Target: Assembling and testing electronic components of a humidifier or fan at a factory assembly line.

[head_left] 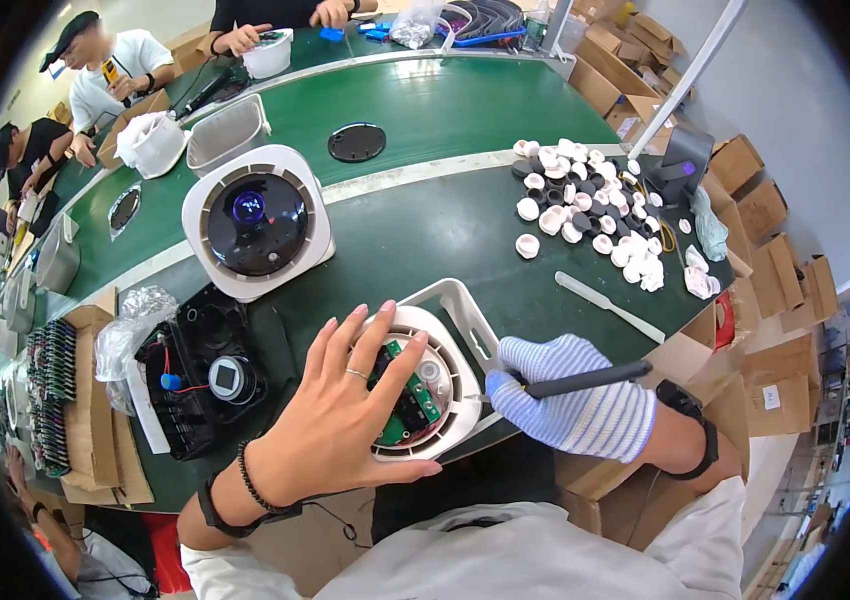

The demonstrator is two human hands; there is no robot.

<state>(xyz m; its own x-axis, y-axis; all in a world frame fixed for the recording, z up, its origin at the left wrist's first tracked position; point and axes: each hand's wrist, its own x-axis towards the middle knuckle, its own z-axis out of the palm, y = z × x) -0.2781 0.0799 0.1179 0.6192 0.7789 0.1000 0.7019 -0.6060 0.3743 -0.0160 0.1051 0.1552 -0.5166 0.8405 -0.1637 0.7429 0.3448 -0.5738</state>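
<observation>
My bare left hand point(345, 400) lies with fingers spread over a white plastic housing point(470, 385) at the table's near edge. Between and beyond the fingers shows a green circuit board point(415, 395) inside the round opening, partly covered by the hand. A striped blue-and-white glove covers my right hand point(570, 400), closed around a black pen-shaped tool point(590, 380). The tool's thin tip points left at the housing's right rim; whether it touches cannot be seen. An open white frame point(460, 310) extends from the housing's far side.
A white unit with a glossy black round top point(260, 225) stands far left of my hands. Nearer lies a black casing point(210, 375) with wires. White and dark caps point(585, 205) are heaped at right, near a white plastic strip point(610, 305). Boards fill a carton point(95, 400). Co-workers sit beyond.
</observation>
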